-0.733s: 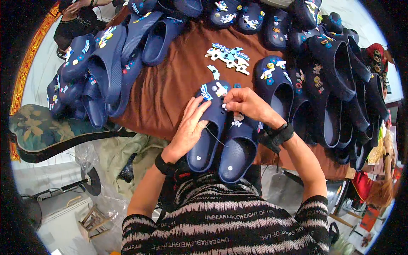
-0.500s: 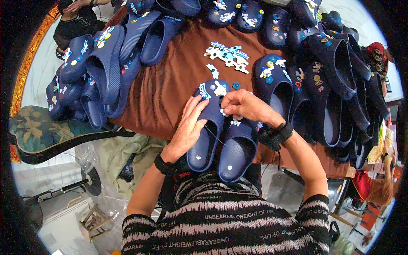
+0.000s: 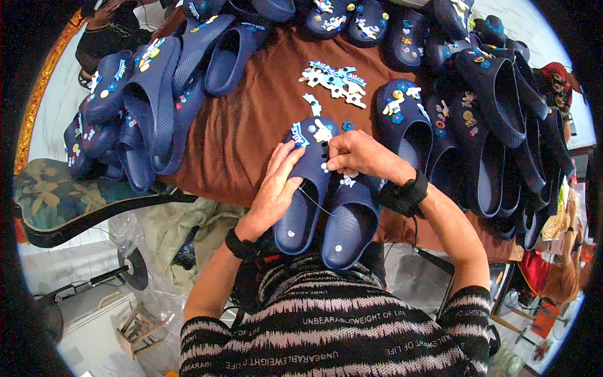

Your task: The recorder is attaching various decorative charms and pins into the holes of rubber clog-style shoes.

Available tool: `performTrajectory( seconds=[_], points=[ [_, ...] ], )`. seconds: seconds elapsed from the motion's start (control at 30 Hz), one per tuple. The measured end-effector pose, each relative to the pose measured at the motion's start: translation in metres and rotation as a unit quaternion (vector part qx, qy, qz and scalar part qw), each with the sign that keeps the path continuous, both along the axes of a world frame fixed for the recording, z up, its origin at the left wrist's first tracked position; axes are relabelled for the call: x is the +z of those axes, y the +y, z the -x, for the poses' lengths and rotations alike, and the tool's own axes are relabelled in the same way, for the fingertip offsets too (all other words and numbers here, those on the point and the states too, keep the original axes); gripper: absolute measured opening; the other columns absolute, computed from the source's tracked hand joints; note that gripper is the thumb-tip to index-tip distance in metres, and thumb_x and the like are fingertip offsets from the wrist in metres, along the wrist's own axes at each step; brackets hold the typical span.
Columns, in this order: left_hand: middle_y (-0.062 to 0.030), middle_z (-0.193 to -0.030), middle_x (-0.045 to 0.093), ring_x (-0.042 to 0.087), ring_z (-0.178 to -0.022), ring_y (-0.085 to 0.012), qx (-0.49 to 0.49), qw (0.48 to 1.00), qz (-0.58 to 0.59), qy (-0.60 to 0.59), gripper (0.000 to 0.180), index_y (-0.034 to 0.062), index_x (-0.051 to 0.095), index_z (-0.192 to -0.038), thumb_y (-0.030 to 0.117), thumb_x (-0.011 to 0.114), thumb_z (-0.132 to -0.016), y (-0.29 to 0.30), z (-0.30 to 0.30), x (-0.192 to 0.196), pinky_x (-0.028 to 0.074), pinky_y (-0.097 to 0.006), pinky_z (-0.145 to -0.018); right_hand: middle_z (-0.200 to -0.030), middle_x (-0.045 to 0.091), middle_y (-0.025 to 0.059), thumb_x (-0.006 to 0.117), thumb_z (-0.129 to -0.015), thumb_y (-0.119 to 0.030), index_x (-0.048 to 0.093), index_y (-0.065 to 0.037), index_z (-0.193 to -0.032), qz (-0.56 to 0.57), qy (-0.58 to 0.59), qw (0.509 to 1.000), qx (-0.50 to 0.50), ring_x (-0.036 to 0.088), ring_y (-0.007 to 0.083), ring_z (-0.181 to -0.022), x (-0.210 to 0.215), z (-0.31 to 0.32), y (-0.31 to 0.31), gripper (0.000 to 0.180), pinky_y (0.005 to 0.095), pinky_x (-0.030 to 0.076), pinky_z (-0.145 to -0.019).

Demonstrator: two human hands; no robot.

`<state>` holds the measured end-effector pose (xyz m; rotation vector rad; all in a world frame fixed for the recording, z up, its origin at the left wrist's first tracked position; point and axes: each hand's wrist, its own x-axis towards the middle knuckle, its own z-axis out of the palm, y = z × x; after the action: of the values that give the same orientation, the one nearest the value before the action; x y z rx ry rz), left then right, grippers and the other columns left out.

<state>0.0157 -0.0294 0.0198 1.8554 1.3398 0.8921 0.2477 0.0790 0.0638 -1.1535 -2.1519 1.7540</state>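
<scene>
A pair of dark blue clogs joined by a thin cord lies before me. My left hand grips the left clog, fingers across its upper and thumb by the foot opening. On that upper sit a blue and white lettered charm and a white figure charm. My right hand is at the right side of the same upper, thumb and forefinger pinched together. What they hold is hidden. Under my right hand lies the right clog, its front partly covered.
Loose white and blue charms lie on the brown cloth, with a small blue flower charm nearer. Navy clogs stand in piles at left and right. A patterned cushioned seat is at the left.
My right fingertips have shifted slightly to the upper left along the clog. My left hand keeps its hold, and the clogs stay nearly in place.
</scene>
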Motion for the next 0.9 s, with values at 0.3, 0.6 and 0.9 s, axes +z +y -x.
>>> performTrajectory(
  seconds=[0.3,0.6,0.9],
  points=[
    [-0.0191,-0.157,0.032,0.024,-0.15,-0.0363,-0.001,1.0,0.0,-0.003,0.052,0.0045,0.044,-0.146,0.017,0.049,-0.096,0.002,0.002,-0.002,0.018,-0.043,-0.122,-0.065,0.065,0.0056,0.073,-0.088,-0.026,0.067,-0.005,-0.081,-0.142,-0.129,0.981,0.024,0.065,0.018,-0.059,0.006,0.015,-0.004,0.023,0.0354,0.05,-0.055],
    [-0.0192,-0.155,0.034,0.025,-0.148,-0.0393,0.005,1.0,-0.019,-0.003,0.051,0.0044,0.044,-0.145,0.013,0.051,-0.096,0.0,0.001,-0.005,0.021,-0.045,-0.121,-0.07,0.068,0.0094,0.07,-0.088,-0.032,0.069,-0.009,-0.087,-0.329,-0.183,0.924,0.065,0.069,0.0255,-0.067,-0.002,0.016,-0.01,0.024,0.0398,0.052,-0.061],
    [-0.0178,-0.158,0.032,0.021,-0.151,-0.0348,-0.007,1.0,-0.005,0.014,0.054,0.0054,0.043,-0.148,0.015,0.051,-0.096,0.0,0.0,0.0,0.017,-0.043,-0.123,-0.077,0.068,0.0071,0.067,-0.089,-0.02,0.067,-0.008,-0.088,-0.033,0.059,0.998,0.01,0.064,0.0182,-0.065,-0.01,-0.009,-0.003,0.012,0.0346,0.051,-0.062]
  ],
)
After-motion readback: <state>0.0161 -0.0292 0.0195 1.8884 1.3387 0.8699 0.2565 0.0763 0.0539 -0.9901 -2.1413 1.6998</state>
